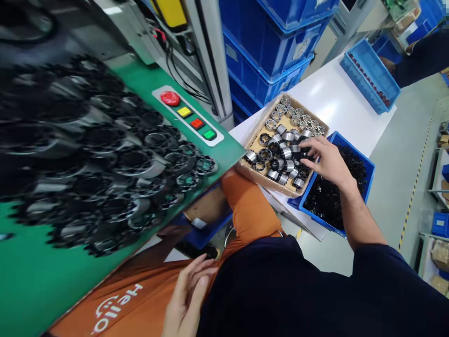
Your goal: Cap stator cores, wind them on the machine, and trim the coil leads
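My right hand reaches over a cardboard tray, its fingers spread and slightly bent at the pile of ring-shaped metal parts with black toothed ends. No part shows in its grasp, though its fingertips are close to the pile. Plain silver rings stand in rows at the tray's far end. A blue bin of small black pieces sits beside the tray, below my right wrist. Low over my lap, my left hand hangs loosely with thumb and fingers apart, holding nothing visible.
A big heap of similar black-and-silver rings covers much of the green worktop. Red, yellow and green buttons line its edge. Blue crates are stacked behind. A co-worker's sleeve is by a light-blue bin.
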`<state>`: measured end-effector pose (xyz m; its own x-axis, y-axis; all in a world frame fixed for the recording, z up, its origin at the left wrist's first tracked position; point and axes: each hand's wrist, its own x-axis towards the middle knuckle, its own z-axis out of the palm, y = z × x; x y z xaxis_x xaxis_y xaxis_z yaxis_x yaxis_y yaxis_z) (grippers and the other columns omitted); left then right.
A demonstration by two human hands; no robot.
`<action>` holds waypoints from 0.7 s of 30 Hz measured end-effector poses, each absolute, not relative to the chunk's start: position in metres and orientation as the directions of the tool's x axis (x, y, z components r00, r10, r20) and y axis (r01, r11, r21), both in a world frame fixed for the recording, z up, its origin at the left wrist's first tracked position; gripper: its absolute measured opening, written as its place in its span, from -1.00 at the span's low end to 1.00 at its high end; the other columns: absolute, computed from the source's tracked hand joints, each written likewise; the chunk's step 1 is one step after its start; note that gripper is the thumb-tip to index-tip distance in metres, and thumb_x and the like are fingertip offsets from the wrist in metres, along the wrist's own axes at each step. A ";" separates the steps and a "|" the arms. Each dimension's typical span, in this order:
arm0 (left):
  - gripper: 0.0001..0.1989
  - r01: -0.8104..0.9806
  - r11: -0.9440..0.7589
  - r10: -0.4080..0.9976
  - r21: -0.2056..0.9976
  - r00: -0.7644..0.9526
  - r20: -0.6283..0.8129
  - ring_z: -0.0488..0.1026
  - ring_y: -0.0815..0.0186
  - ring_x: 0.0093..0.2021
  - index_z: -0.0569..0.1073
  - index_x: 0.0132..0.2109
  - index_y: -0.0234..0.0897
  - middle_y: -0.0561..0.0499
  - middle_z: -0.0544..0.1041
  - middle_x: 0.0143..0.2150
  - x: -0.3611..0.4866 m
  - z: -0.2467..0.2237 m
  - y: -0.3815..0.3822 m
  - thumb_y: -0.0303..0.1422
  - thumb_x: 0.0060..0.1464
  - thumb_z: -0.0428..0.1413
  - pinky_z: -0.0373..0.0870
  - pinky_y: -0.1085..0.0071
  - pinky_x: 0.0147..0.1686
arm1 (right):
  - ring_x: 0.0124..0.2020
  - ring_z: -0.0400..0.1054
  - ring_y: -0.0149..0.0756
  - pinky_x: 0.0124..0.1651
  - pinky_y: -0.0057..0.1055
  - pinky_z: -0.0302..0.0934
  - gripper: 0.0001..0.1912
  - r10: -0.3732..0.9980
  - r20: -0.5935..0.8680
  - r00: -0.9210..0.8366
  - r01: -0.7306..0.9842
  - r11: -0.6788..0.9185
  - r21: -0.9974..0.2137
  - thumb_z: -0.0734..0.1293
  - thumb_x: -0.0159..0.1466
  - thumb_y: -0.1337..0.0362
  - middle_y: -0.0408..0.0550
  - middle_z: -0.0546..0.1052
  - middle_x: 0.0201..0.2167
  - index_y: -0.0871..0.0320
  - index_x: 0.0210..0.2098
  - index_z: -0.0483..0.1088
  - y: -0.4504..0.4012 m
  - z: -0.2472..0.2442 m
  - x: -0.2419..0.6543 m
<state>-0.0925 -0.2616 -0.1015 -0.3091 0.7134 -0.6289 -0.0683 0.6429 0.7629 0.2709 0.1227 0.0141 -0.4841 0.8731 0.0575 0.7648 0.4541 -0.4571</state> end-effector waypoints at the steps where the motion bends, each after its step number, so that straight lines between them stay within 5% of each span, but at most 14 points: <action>1: -0.26 -0.018 0.614 0.740 0.789 -0.334 -0.584 0.76 0.00 0.20 0.60 0.39 -0.11 -0.16 0.76 0.28 -0.102 -0.096 -0.264 0.32 0.39 0.30 0.69 0.10 0.32 | -0.16 0.63 -0.16 -0.02 -0.14 0.59 -0.65 0.876 0.073 -0.477 0.766 0.454 -0.455 0.57 0.45 0.25 0.05 0.68 0.10 0.02 0.21 0.67 0.113 0.018 0.270; 4: -0.37 0.144 0.512 0.764 0.847 -0.526 -0.373 0.79 0.02 0.08 0.66 0.27 -0.13 -0.11 0.80 0.12 -0.138 -0.071 -0.267 0.23 0.36 0.34 0.74 0.11 0.20 | -0.21 0.62 -0.14 -0.04 -0.14 0.57 -0.72 0.859 0.116 -0.499 0.733 0.489 -0.473 0.54 0.54 0.15 -0.04 0.67 -0.14 0.03 0.20 0.67 0.081 0.033 0.263; 7: -0.47 0.337 0.470 0.593 0.816 -0.805 -0.009 0.73 0.07 -0.14 0.67 0.17 -0.17 -0.02 0.75 -0.10 -0.182 -0.036 -0.261 0.13 0.32 0.34 0.73 0.09 0.04 | -0.28 0.62 -0.17 -0.11 -0.19 0.52 -0.75 0.803 0.103 -0.587 0.656 0.547 -0.521 0.57 0.54 0.18 -0.09 0.69 -0.22 0.01 0.18 0.68 0.053 0.041 0.246; 9: -0.43 0.431 0.564 0.460 0.704 -0.872 0.165 0.69 0.08 -0.12 0.63 0.24 -0.23 -0.04 0.70 -0.08 -0.213 -0.018 -0.252 0.08 0.31 0.29 0.72 0.04 0.09 | -0.27 0.63 -0.20 -0.13 -0.23 0.51 -0.72 0.770 0.105 -0.630 0.619 0.579 -0.531 0.57 0.56 0.17 -0.10 0.70 -0.20 -0.03 0.22 0.67 0.041 0.040 0.224; 12: -0.34 0.399 0.824 0.392 0.402 -0.914 0.105 0.66 -0.03 0.06 0.53 0.36 -0.36 -0.34 0.60 0.28 -0.250 -0.009 -0.236 0.02 0.35 0.25 0.67 -0.09 0.25 | -0.20 0.67 -0.21 -0.05 -0.23 0.57 -0.72 0.636 0.091 -0.767 0.468 0.650 -0.599 0.54 0.58 0.21 -0.09 0.73 -0.13 -0.06 0.26 0.67 0.025 0.039 0.171; 16: -0.58 0.402 0.862 0.432 0.308 -0.901 -0.036 0.64 -0.15 0.30 0.62 0.16 -0.23 -0.29 0.65 0.23 -0.262 -0.017 -0.209 0.00 0.42 0.28 0.65 0.01 0.23 | -0.02 0.75 -0.18 0.13 -0.21 0.64 -0.71 0.364 0.099 -0.926 0.195 0.687 -0.700 0.49 0.62 0.29 -0.03 0.79 0.02 -0.05 0.29 0.65 -0.004 0.049 0.085; 21: -0.62 0.422 0.865 0.471 0.270 -0.870 -0.148 0.74 -0.18 0.09 0.60 0.17 -0.42 -0.45 0.72 0.11 -0.261 -0.014 -0.186 -0.23 0.57 0.01 0.58 0.09 0.07 | 0.23 0.69 -0.07 0.37 -0.05 0.61 -0.69 0.220 0.106 -0.970 0.021 0.508 -0.861 0.52 0.58 0.20 0.02 0.75 0.18 -0.13 0.28 0.68 -0.040 0.043 -0.010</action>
<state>-0.2614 -0.1859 -0.0139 -0.8697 0.4708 -0.1482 0.4225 0.8653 0.2696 -0.0102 -0.0404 0.0428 -0.9696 0.2203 0.1063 0.0211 0.5083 -0.8609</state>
